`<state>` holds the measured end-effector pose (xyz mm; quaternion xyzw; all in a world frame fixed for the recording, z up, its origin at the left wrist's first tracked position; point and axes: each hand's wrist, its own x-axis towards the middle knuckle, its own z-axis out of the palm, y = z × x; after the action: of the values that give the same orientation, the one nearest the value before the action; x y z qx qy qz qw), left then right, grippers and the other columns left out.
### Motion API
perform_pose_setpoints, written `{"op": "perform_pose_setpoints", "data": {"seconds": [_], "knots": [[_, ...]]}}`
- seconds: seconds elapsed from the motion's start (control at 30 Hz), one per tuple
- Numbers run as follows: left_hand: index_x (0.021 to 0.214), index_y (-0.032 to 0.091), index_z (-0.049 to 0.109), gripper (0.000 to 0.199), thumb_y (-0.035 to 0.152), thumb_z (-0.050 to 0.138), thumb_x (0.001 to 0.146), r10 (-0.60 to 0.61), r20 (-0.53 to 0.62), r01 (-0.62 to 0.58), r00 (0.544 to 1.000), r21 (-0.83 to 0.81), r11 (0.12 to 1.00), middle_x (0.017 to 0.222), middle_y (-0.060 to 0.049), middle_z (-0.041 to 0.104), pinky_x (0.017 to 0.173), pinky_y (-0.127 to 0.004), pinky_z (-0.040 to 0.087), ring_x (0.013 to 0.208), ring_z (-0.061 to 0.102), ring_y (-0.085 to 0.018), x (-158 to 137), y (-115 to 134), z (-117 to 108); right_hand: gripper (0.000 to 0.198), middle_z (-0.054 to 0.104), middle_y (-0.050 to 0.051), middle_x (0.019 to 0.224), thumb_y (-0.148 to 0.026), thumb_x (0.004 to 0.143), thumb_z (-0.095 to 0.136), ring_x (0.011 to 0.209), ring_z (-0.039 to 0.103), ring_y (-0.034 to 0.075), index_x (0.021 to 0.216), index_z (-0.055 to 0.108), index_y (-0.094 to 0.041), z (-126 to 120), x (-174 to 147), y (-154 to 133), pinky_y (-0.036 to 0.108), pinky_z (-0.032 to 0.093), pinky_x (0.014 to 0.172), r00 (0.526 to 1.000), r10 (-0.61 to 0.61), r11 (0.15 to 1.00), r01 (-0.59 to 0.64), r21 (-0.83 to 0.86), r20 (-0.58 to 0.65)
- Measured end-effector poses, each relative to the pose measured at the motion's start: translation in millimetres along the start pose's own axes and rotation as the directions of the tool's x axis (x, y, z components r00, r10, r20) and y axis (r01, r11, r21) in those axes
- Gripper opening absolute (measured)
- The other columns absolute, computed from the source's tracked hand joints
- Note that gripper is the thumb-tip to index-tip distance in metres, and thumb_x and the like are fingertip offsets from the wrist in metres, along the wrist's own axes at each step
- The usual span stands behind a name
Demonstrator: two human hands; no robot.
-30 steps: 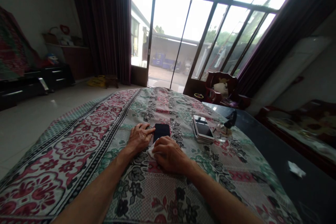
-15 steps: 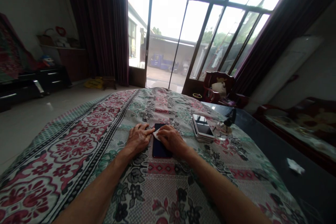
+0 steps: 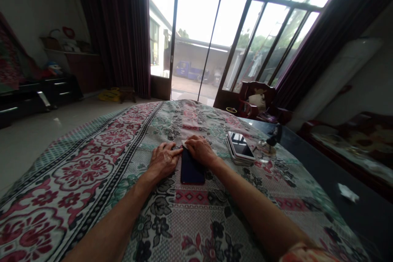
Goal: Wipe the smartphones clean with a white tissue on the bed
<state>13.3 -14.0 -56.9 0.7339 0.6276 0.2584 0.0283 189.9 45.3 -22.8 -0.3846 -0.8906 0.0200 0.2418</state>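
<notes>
A dark phone [image 3: 193,170] with a reddish edge lies flat on the patterned tablecloth [image 3: 202,219]. My left hand [image 3: 164,159] rests at its left side, fingers stretched out, fingertips touching the phone's left edge. Over the phone's far end is my right hand [image 3: 200,151], its fingers closed on a small white tissue [image 3: 184,143] pressed against the surface. Most of the tissue is hidden under those fingers. Right of my hands sits a stack of phones [image 3: 241,147], the top one white-framed with a dark screen.
Beside the stack stands a clear glass object [image 3: 265,150] with a dark upright piece by it. A crumpled white tissue [image 3: 348,193] lies on the dark surface [image 3: 325,172] at right. Beyond the table are a wooden chair [image 3: 256,96] and glass doors [image 3: 199,41].
My right hand has slid with the tissue toward the phone's far end, uncovering more of the dark surface. My left hand stays by the phone's left edge. The view has shifted slightly.
</notes>
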Motion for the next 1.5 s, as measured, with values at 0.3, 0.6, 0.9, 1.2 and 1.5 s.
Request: {"op": "perform_pose_setpoints", "data": {"seconds": [0.3, 0.6, 0.9, 1.2, 1.5], "knots": [[0.116, 0.041, 0.071, 0.034, 0.026, 0.051, 0.092, 0.001, 0.005, -0.002, 1.0, 0.028, 1.0, 0.136, 0.0, 0.059, 0.104, -0.045, 0.037, 0.127, 0.043, -0.028, -1.2, 2.3, -1.6, 0.025, 0.067, 0.009, 0.106, -0.016, 0.096, 0.046, 0.1, 0.057, 0.02, 0.103, 0.07, -0.019, -23.2, -46.5, -26.8, 0.038, 0.045, 0.095, 0.987, -0.156, 0.984, 0.152, 0.089, 0.039], [0.114, 0.039, 0.072, 0.033, 0.026, 0.054, 0.089, 0.006, -0.013, -0.006, 1.0, 0.007, 1.0, 0.134, -0.001, 0.061, 0.105, -0.046, 0.038, 0.125, 0.046, -0.03, -0.5, 2.1, -2.0, 0.023, 0.066, 0.007, 0.104, -0.014, 0.091, 0.047, 0.098, 0.056, 0.02, 0.097, 0.069, -0.022, -37.9, -90.6, -70.1, 0.038, 0.045, 0.092, 0.979, -0.198, 0.966, 0.186, 0.179, 0.052], [0.116, 0.026, 0.072, 0.035, 0.021, 0.049, 0.089, 0.126, 0.019, -0.124, 0.992, -0.066, 0.99, 0.114, -0.004, 0.072, 0.104, -0.037, 0.043, 0.105, 0.064, -0.022, 38.7, -6.8, -6.9, 0.023, 0.066, 0.006, 0.099, -0.011, 0.086, 0.05, 0.095, 0.056, 0.022, 0.094, 0.068, -0.023, -28.9, -93.3, -66.6, 0.037, 0.047, 0.089, 0.983, -0.179, 0.96, 0.181, 0.216, -0.028], [0.106, 0.03, 0.076, 0.026, 0.028, 0.057, 0.089, 0.193, -0.032, -0.195, 0.981, -0.116, 0.974, 0.127, -0.004, 0.066, 0.108, -0.041, 0.042, 0.12, 0.057, -0.024, 60.7, -18.9, 14.5, 0.018, 0.064, 0.006, 0.105, -0.017, 0.082, 0.06, 0.099, 0.054, 0.023, 0.098, 0.065, -0.022, -33.1, -96.1, -64.2, 0.038, 0.047, 0.091, 0.981, -0.193, 0.954, 0.185, 0.236, 0.011], [0.108, 0.031, 0.076, 0.027, 0.029, 0.056, 0.09, 0.179, -0.002, -0.178, 0.984, -0.107, 0.978, 0.129, -0.003, 0.065, 0.111, -0.042, 0.038, 0.123, 0.055, -0.024, 61.1, -19.2, 12.6, 0.024, 0.06, 0.008, 0.116, -0.018, 0.094, 0.05, 0.107, 0.053, 0.021, 0.113, 0.062, -0.022, -45.2, -90.2, -61.7, 0.038, 0.046, 0.098, 0.961, -0.243, 0.948, 0.208, 0.24, 0.13]]}}
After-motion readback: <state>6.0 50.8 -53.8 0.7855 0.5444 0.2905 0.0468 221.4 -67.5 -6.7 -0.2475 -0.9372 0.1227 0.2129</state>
